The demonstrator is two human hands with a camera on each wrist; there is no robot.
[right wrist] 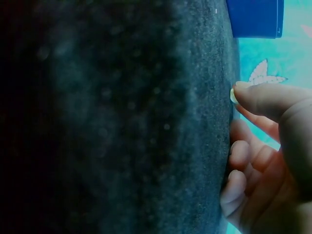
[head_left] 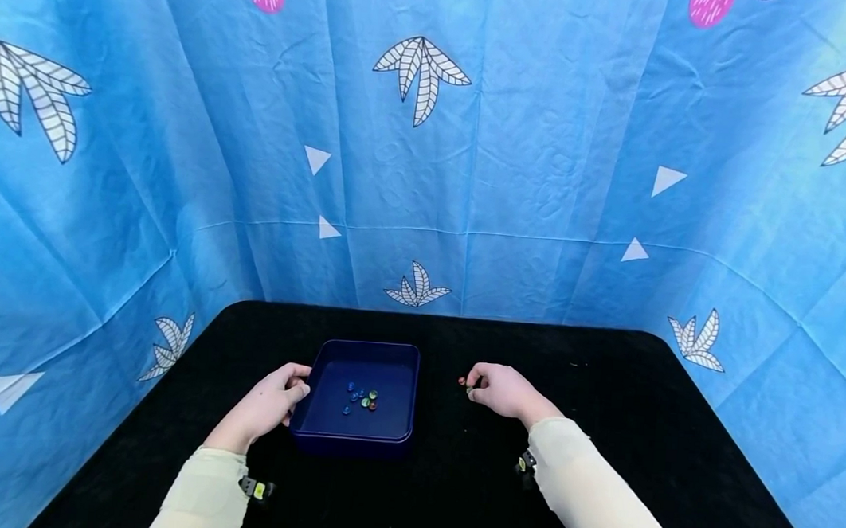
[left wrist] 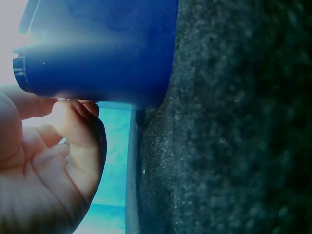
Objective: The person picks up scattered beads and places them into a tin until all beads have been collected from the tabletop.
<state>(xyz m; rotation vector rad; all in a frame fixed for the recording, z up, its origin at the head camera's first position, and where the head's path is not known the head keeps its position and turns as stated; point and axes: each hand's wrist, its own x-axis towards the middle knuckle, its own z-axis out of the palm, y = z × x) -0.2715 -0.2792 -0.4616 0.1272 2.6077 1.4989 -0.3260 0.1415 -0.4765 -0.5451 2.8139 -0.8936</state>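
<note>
A square dark blue tray point(head_left: 357, 434) stands on the black tabletop, with several glass marbles point(head_left: 365, 402) in blue, green and red on its floor. My left hand point(head_left: 272, 400) grips the tray's left side; in the left wrist view its bent fingers point(left wrist: 80, 122) meet the outer wall. To the right of the tray, my right hand point(head_left: 506, 392) is low over the cloth, thumb and forefinger pinching a greenish marble point(head_left: 470, 390). A pale yellowish edge of it shows at the thumb tip in the right wrist view. Just left of these fingertips lies a red marble point(head_left: 462, 381).
The black cloth-covered table point(head_left: 598, 480) has rounded far corners. Blue curtains point(head_left: 529, 158) with leaf and triangle prints hang around its back and sides. Each wrist wears a small dark camera, such as the left camera point(head_left: 256, 489).
</note>
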